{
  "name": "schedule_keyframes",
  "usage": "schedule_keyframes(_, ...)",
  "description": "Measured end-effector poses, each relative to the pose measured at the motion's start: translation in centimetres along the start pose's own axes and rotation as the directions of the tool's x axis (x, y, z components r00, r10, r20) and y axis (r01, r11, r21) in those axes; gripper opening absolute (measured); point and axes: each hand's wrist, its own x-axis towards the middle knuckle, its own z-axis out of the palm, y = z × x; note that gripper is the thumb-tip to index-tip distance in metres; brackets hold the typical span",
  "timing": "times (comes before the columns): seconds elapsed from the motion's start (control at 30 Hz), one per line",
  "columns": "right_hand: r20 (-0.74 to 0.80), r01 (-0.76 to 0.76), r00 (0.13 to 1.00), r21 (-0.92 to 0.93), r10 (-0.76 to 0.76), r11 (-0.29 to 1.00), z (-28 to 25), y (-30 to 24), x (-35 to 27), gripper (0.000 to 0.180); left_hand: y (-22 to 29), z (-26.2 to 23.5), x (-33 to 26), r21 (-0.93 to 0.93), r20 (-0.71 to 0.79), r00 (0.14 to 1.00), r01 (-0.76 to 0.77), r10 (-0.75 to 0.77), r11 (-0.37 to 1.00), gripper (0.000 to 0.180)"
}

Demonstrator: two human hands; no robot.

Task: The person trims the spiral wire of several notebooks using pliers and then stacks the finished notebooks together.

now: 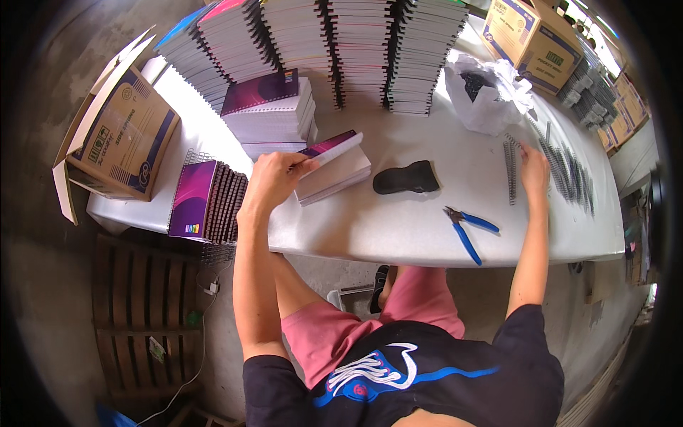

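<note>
My left hand point(276, 178) is closed on the near left edge of an unbound notebook point(333, 151) with a purple cover. The notebook is tilted up over a stack of loose white page blocks point(336, 178). On the right, my right hand point(535, 169) is closed, its fingertips pinching the top of a dark spiral coil point(510, 174). Between the hands lies a black, rounded flat object point(407, 178) whose kind I cannot tell. Nearer me rest blue-handled cutting pliers point(468, 231), jaws pointing up and left.
More coils point(568, 171) lie at the right. Tall stacks of bound notebooks point(359, 50) line the back, with purple-covered page blocks point(267, 114) before them. Bound purple notebooks point(203, 199) and an opened carton point(124, 135) stand left. A white plastic bag point(480, 103) sits near another carton point(533, 46).
</note>
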Motion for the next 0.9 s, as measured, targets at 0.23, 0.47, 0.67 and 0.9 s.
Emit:
schedule_keyframes(0.23,0.416,-0.193,0.832,0.838,-0.368,0.51,-5.4,-14.6,-3.2,0.052,0.0,1.3,-1.8,0.276,-0.007,0.976,-0.207,0.218,0.939,0.024)
schedule_keyframes(0.47,0.514,-0.241,0.661,0.836,-0.547,0.494,0.4,-23.2,-5.7,0.05,1.3,1.2,-0.9,0.239,0.006,0.963,-0.262,0.269,0.935,0.044)
schedule_keyframes(0.67,0.452,-0.193,0.692,0.867,-0.563,0.46,0.1,-23.7,-5.7,0.049,-0.1,0.3,-0.2,0.064,0.036,0.977,-0.212,0.21,0.975,0.046)
schedule_keyframes(0.9,0.642,-0.761,0.539,0.648,-0.545,0.012,-1.0,-24.7,-4.3,0.071,-1.5,0.6,0.2,-0.058,-0.06,0.968,-0.247,0.244,0.967,0.036)
